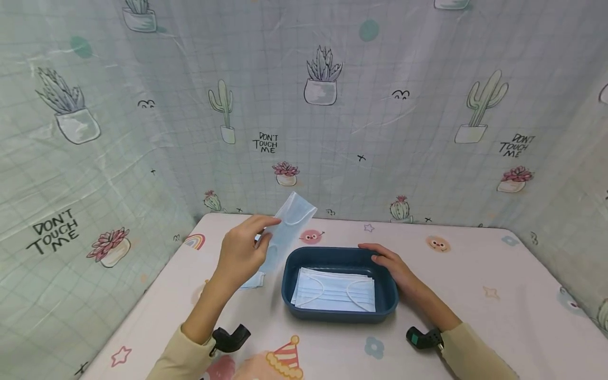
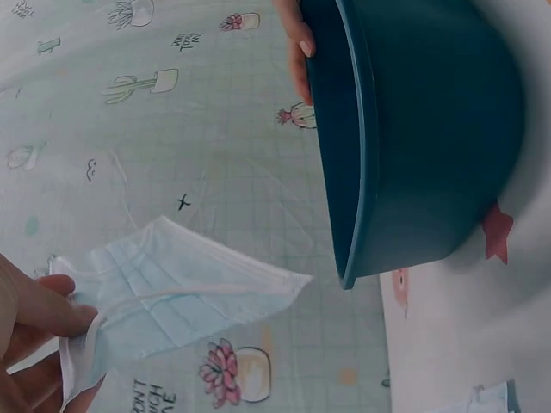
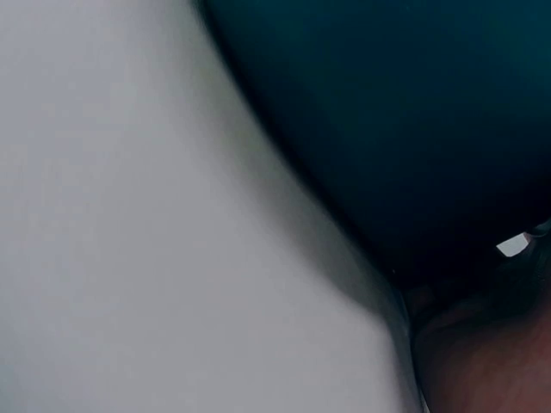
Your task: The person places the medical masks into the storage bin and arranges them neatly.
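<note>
My left hand (image 1: 244, 248) pinches a light-blue pleated face mask (image 1: 296, 211) between thumb and fingers. The mask hangs in the air left of and above a dark blue plastic basin (image 1: 339, 316), its white ear loop showing in the left wrist view. Inside the basin lies a stack of face masks (image 1: 337, 290) with white ear loops. My right hand (image 1: 396, 266) holds the basin's far right corner, fingers along the rim and thumb over the edge. The right wrist view shows mostly the basin's dark side wall (image 3: 387, 112) and part of the hand.
More face masks (image 1: 254, 281) lie on the table left of the basin, partly hidden behind my left hand. A white printed cloth (image 1: 475, 279) covers the table. Behind and at the sides hangs a curtain (image 1: 266, 68) with cactus prints.
</note>
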Tool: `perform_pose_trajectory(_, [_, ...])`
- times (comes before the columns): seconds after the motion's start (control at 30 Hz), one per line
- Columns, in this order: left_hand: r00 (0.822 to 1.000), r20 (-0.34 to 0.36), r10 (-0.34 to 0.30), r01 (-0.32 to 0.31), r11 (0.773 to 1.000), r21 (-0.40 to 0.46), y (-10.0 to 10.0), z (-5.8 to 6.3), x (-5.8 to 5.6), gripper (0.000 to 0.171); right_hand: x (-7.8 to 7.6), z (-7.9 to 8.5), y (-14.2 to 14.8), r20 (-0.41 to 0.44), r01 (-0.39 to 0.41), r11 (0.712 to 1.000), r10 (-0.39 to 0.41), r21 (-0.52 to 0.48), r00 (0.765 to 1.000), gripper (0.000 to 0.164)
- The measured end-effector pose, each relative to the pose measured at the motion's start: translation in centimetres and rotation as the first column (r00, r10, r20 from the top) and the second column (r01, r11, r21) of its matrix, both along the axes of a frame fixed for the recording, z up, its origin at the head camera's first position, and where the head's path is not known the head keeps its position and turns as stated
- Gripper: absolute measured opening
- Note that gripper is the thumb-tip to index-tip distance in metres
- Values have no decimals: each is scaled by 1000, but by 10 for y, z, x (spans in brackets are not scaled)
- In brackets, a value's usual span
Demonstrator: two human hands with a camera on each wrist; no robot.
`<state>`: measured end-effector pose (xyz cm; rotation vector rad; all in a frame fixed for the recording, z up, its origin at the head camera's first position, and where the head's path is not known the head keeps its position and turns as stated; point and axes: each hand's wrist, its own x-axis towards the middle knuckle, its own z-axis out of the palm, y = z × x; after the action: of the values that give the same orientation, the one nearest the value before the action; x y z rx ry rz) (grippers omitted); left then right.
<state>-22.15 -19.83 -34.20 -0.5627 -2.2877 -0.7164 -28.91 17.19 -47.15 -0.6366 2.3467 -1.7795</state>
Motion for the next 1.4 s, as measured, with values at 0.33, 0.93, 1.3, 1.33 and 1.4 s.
perform_pose_trajectory(0.33, [999,6,-41,41,999,-4,1,-1,0,34,-4,2,-4,-12,-3,1000,3,16,1000,43])
perform_pose_trajectory(0.93, [880,319,-351,296,932,209,19,8,-35,37,-2,0,0,3,-3,1000,3,9,1000,44])
perform_pose_trajectory(1.3, [611,630,-479,428,870,245,44,0,-77,32,3,2,-3,56,43,999,-43,4,997,48])
perform_pose_trajectory(1.33, [588,647,-486,446,862,242,47,0,-80,31,3,3,-3,59,45,999,-45,2,997,49])
perform_pose_trajectory(1.4, [544,676,-496,486,844,229,54,-3,-85,30,2,3,-4,64,48,999,-48,0,997,49])
